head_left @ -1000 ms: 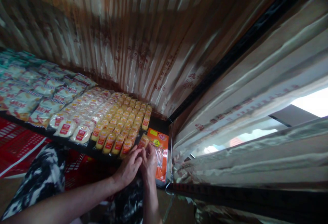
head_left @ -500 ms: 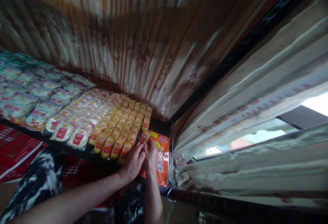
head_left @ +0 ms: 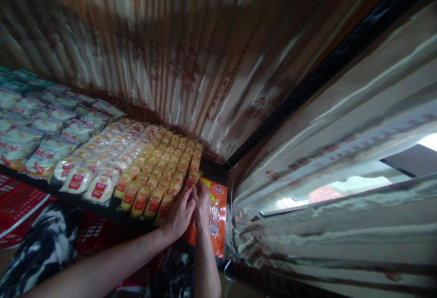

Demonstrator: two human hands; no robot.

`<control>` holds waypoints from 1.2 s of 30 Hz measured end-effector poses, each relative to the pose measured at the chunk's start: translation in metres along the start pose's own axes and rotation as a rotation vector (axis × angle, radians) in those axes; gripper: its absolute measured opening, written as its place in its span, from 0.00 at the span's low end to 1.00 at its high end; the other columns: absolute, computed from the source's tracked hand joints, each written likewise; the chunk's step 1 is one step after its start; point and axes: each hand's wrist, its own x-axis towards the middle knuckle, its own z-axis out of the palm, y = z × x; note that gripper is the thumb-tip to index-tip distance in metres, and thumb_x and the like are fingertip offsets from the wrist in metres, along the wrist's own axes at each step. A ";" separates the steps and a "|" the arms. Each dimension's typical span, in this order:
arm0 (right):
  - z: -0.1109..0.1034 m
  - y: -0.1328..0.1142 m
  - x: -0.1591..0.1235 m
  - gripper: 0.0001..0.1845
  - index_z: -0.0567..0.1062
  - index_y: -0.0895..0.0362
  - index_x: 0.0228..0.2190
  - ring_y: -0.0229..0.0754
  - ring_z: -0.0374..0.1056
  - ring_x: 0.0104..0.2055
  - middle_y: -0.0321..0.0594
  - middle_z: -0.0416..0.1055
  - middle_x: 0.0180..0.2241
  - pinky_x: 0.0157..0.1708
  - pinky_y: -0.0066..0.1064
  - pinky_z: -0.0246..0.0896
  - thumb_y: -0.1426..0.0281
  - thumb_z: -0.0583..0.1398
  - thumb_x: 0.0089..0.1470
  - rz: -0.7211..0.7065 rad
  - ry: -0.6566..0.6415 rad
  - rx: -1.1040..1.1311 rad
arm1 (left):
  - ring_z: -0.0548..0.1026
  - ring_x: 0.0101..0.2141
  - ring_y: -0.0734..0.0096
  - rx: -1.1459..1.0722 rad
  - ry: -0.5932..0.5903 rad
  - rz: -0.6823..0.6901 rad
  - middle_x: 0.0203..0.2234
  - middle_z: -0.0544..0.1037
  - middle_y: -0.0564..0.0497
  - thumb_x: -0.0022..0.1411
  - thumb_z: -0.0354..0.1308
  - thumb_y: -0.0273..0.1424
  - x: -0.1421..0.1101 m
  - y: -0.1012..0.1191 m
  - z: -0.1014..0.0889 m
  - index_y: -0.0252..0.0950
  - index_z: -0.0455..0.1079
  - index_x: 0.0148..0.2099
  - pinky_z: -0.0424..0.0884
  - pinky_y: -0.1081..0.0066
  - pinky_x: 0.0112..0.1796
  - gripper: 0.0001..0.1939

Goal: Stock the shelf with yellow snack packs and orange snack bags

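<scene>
Both my hands meet at the right end of a row of small yellow wrapped cakes (head_left: 157, 170). One wrapped cake (head_left: 193, 178) with a red label sits at the fingertips of my left hand (head_left: 180, 212) and my right hand (head_left: 202, 204), held between them. It lies at the near end of the rightmost column of cakes. Beneath and beside my right hand is a flat orange packet (head_left: 218, 216) with a clear window. My fingers partly hide the held cake and the packet.
White round wrapped cakes (head_left: 99, 189) and larger white snack bags (head_left: 51, 154) fill the dark shelf leftward. Red baskets (head_left: 20, 202) are below. Printed plastic sheeting (head_left: 191, 61) hangs behind and right, with a black rack bar (head_left: 293, 88) and a thin wire (head_left: 232, 211) at the corner.
My two hands have moved slightly away from me with the cake, bringing it up against the rightmost column of yellow cakes. The view has shifted a little.
</scene>
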 end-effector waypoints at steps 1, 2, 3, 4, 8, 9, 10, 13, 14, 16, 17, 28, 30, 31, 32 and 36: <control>0.000 0.001 0.002 0.20 0.77 0.58 0.41 0.45 0.71 0.37 0.45 0.76 0.34 0.37 0.33 0.64 0.59 0.56 0.52 -0.008 -0.004 0.010 | 0.62 0.60 0.66 0.000 0.002 0.002 0.59 0.65 0.39 0.63 0.44 0.32 0.001 0.000 0.001 0.30 0.62 0.59 0.57 0.61 0.60 0.23; 0.001 0.001 0.004 0.19 0.77 0.57 0.41 0.45 0.71 0.37 0.45 0.76 0.34 0.36 0.33 0.64 0.59 0.56 0.52 -0.014 -0.006 0.013 | 0.62 0.60 0.66 0.003 0.006 0.002 0.59 0.65 0.40 0.63 0.44 0.32 0.002 0.000 0.002 0.31 0.61 0.59 0.57 0.62 0.60 0.23; 0.001 0.002 0.005 0.19 0.77 0.57 0.41 0.45 0.71 0.37 0.44 0.76 0.34 0.36 0.32 0.64 0.60 0.56 0.52 -0.016 -0.005 0.009 | 0.62 0.60 0.67 0.009 0.009 0.004 0.59 0.64 0.40 0.63 0.44 0.31 0.003 0.001 0.003 0.31 0.61 0.59 0.56 0.62 0.60 0.23; 0.001 0.003 0.006 0.19 0.77 0.57 0.41 0.44 0.71 0.37 0.44 0.76 0.35 0.36 0.32 0.64 0.60 0.56 0.52 -0.013 -0.004 -0.002 | 0.62 0.60 0.68 0.018 0.009 0.009 0.60 0.64 0.40 0.63 0.43 0.31 0.004 0.001 0.004 0.31 0.61 0.59 0.56 0.63 0.60 0.24; 0.001 0.004 0.011 0.22 0.76 0.58 0.43 0.44 0.71 0.36 0.47 0.74 0.36 0.36 0.32 0.65 0.59 0.55 0.51 0.012 0.004 -0.073 | 0.60 0.61 0.71 0.062 0.006 0.045 0.61 0.63 0.42 0.64 0.41 0.31 0.006 -0.001 0.006 0.31 0.59 0.60 0.56 0.67 0.60 0.24; 0.001 0.005 0.011 0.23 0.76 0.59 0.44 0.45 0.71 0.36 0.47 0.74 0.37 0.36 0.33 0.65 0.59 0.54 0.51 0.016 0.008 -0.089 | 0.60 0.61 0.71 0.070 0.008 0.052 0.61 0.63 0.43 0.64 0.41 0.31 0.007 -0.002 0.007 0.31 0.59 0.61 0.56 0.67 0.60 0.24; 0.001 0.005 0.012 0.24 0.76 0.59 0.44 0.45 0.71 0.36 0.48 0.73 0.38 0.37 0.33 0.65 0.59 0.54 0.51 0.016 0.011 -0.102 | 0.60 0.61 0.71 0.077 0.014 0.059 0.61 0.63 0.43 0.64 0.41 0.31 0.008 -0.004 0.008 0.32 0.59 0.61 0.56 0.67 0.60 0.24; 0.003 0.006 0.016 0.24 0.76 0.60 0.43 0.44 0.70 0.35 0.51 0.72 0.40 0.37 0.34 0.65 0.59 0.54 0.51 0.015 0.009 -0.130 | 0.61 0.60 0.70 0.099 0.036 0.081 0.60 0.64 0.44 0.65 0.42 0.30 0.009 -0.010 0.010 0.34 0.61 0.60 0.58 0.67 0.59 0.23; 0.003 0.007 0.017 0.24 0.76 0.61 0.43 0.44 0.70 0.36 0.52 0.72 0.40 0.38 0.34 0.65 0.59 0.53 0.51 0.013 0.007 -0.137 | 0.62 0.60 0.70 0.109 0.045 0.090 0.59 0.65 0.45 0.65 0.43 0.30 0.010 -0.012 0.010 0.35 0.62 0.59 0.59 0.67 0.59 0.22; 0.003 0.009 0.019 0.25 0.75 0.62 0.44 0.45 0.70 0.38 0.53 0.71 0.41 0.41 0.35 0.65 0.59 0.53 0.52 0.009 -0.007 -0.149 | 0.63 0.59 0.69 0.131 0.061 0.093 0.59 0.66 0.45 0.65 0.43 0.30 0.011 -0.016 0.011 0.35 0.63 0.59 0.60 0.67 0.58 0.22; 0.003 0.010 0.021 0.25 0.75 0.62 0.44 0.45 0.70 0.39 0.53 0.71 0.42 0.42 0.35 0.64 0.59 0.53 0.52 0.007 -0.021 -0.153 | 0.64 0.59 0.69 0.140 0.068 0.087 0.59 0.66 0.45 0.65 0.43 0.30 0.011 -0.017 0.011 0.35 0.63 0.59 0.61 0.67 0.58 0.22; 0.007 0.015 0.026 0.25 0.74 0.62 0.43 0.48 0.69 0.43 0.55 0.72 0.43 0.44 0.37 0.63 0.58 0.51 0.53 -0.006 -0.041 -0.175 | 0.63 0.59 0.70 0.196 0.041 0.049 0.59 0.66 0.44 0.65 0.44 0.31 0.013 -0.002 0.000 0.34 0.62 0.59 0.60 0.68 0.58 0.22; 0.009 0.015 0.025 0.24 0.74 0.61 0.42 0.48 0.69 0.43 0.54 0.73 0.42 0.44 0.38 0.63 0.58 0.51 0.52 -0.013 -0.026 -0.170 | 0.62 0.59 0.70 0.202 0.025 0.032 0.59 0.65 0.42 0.65 0.43 0.30 0.013 -0.001 0.000 0.31 0.61 0.60 0.58 0.68 0.59 0.23; 0.010 0.016 0.025 0.24 0.74 0.61 0.42 0.48 0.69 0.43 0.53 0.73 0.42 0.44 0.39 0.63 0.58 0.51 0.52 -0.019 -0.020 -0.164 | 0.62 0.60 0.70 0.205 0.021 0.026 0.60 0.64 0.41 0.65 0.43 0.30 0.013 -0.002 0.001 0.30 0.61 0.60 0.58 0.67 0.59 0.23; 0.011 0.016 0.025 0.24 0.74 0.60 0.41 0.48 0.70 0.43 0.53 0.73 0.42 0.44 0.39 0.63 0.57 0.51 0.52 -0.024 -0.014 -0.157 | 0.61 0.60 0.70 0.208 0.021 0.026 0.60 0.64 0.41 0.65 0.43 0.30 0.013 -0.004 0.001 0.30 0.61 0.60 0.57 0.67 0.59 0.23; 0.013 0.018 0.025 0.24 0.74 0.59 0.40 0.47 0.70 0.41 0.51 0.74 0.40 0.43 0.38 0.63 0.56 0.51 0.53 -0.021 0.013 -0.129 | 0.61 0.60 0.71 0.213 0.047 0.050 0.60 0.64 0.45 0.65 0.44 0.31 0.014 -0.009 0.003 0.34 0.61 0.60 0.57 0.69 0.59 0.23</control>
